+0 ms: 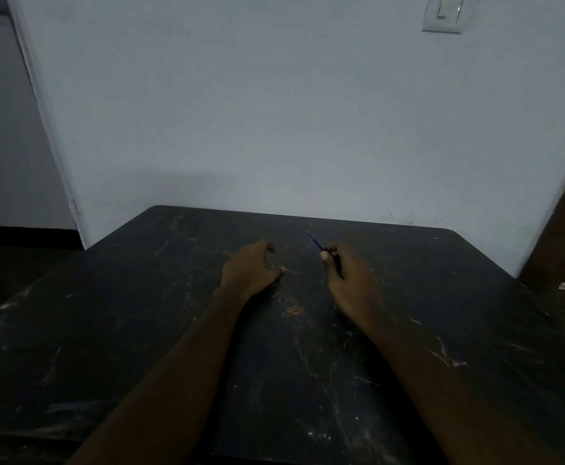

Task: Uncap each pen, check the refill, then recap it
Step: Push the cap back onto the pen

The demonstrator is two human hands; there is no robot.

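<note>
The right hand [348, 280] is pinched on a thin blue pen [316, 243], thumb and fingers closed round its lower part, with the bare tip sticking up and away from the knuckles toward the wall [274, 112]. The left hand [251, 270] rests just to its left on the dark table [140, 347], fingers curled loosely; whether it holds a cap cannot be told, since the light is dim and nothing shows between its fingers. The two hands sit apart, with a gap of tabletop between them.

The likely trouble is in the recapping: the exposed tip is fine and the room is dark, so a cap brought in off-line could miss, jab a finger or mark the skin. If the cap is lying loose on the black surface, it could be hard to find. A slack pinch could also let the slim pen roll off.

No brand, label or writing can be read anywhere
</note>
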